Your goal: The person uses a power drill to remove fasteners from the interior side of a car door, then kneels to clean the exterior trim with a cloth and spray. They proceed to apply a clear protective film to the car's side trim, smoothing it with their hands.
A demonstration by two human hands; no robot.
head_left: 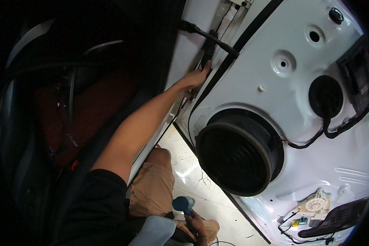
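My left arm reaches up into the gap between the car body and the open door. There my left hand (pixel 196 78) is closed around a dark ribbed rubber boot (pixel 208 51) beside the hinge side; one digit lies along it and the others are mostly hidden. Above the hand, a black door check strap (pixel 213 37) spans the gap. Low in the view, by my knees, my right hand (pixel 198 224) grips a blue power tool (pixel 184 205) with a rounded head; its exact kind is unclear.
The bare white door panel (pixel 242 96) fills the right side. A large black speaker (pixel 233 158) protrudes from it, with a wiring harness (pixel 305 144) and a window motor (pixel 317 203) farther right. The dark car interior (pixel 98 94) lies left. Pale floor (pixel 188 168) shows below.
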